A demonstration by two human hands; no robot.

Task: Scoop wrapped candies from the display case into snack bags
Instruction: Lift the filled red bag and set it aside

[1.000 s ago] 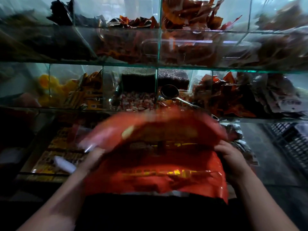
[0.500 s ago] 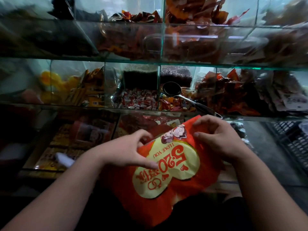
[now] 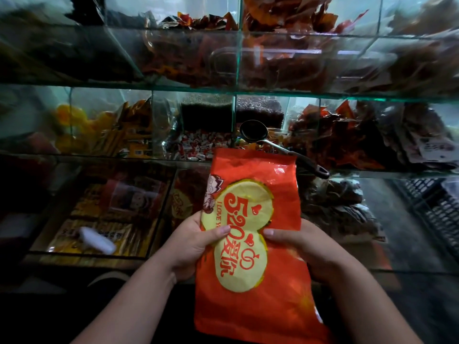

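A flat red snack bag (image 3: 255, 306) with a yellow heart print stands upright in front of me, its far end toward the glass display case (image 3: 223, 91). My left hand (image 3: 193, 244) grips its left edge, thumb across the front. My right hand (image 3: 305, 252) grips the right edge the same way. Behind the bag's far end, white-and-red wrapped candies (image 3: 198, 145) fill a middle-shelf compartment. A metal scoop (image 3: 254, 132) lies in the neighbouring compartment on orange candies, its dark handle (image 3: 315, 168) sticking out toward me.
Glass dividers split the shelves into compartments of red, orange and yellow packets. Lower bins hold boxed snacks and a white object (image 3: 96, 240) at the left. A dark plastic crate (image 3: 437, 207) sits at the right.
The bag has been turned from a slanted, bunched position to upright and flattened. Both hands slid down from its far end to grip its two side edges.
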